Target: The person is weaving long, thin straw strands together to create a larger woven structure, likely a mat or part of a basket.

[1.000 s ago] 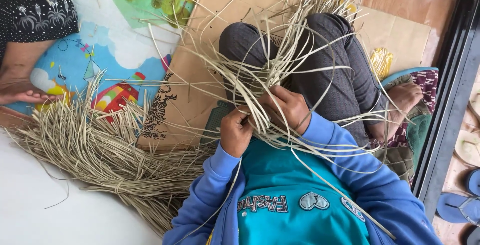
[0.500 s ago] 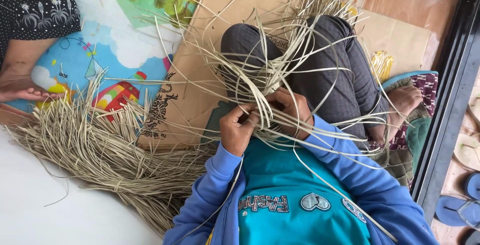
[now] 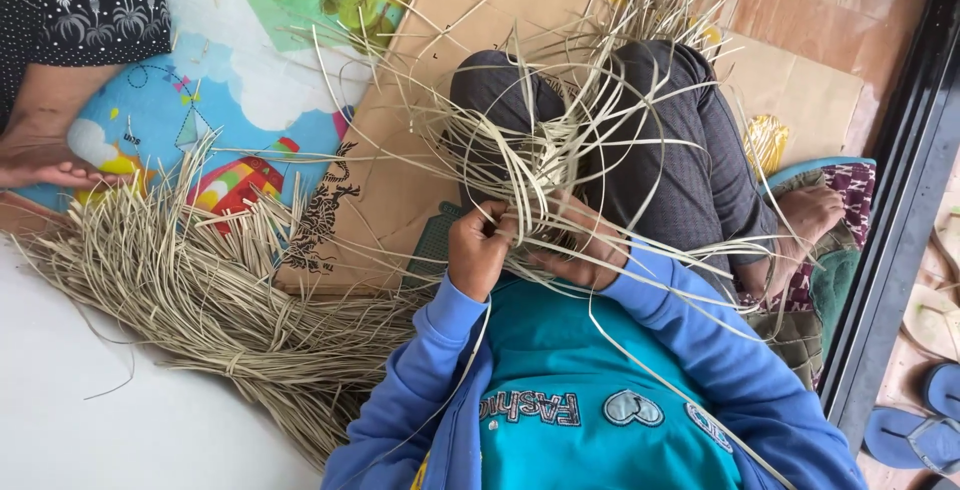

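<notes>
Both hands busy: left hand [image 3: 478, 250] fisted on straw strands [image 3: 560, 150], right hand [image 3: 580, 250] fingers pinching same strands

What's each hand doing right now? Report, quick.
Left hand: closed, gripping pale straw strips.
Right hand: curled on the same strips, partly hidden by them.

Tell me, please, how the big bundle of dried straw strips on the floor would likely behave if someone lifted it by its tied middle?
The straw bundle would probably droop: its thin strips fan out loosely past the tie. It looks light for its bulk, being dry and airy. Loose strips may well slip out, since several already lie stray beside it.
</notes>
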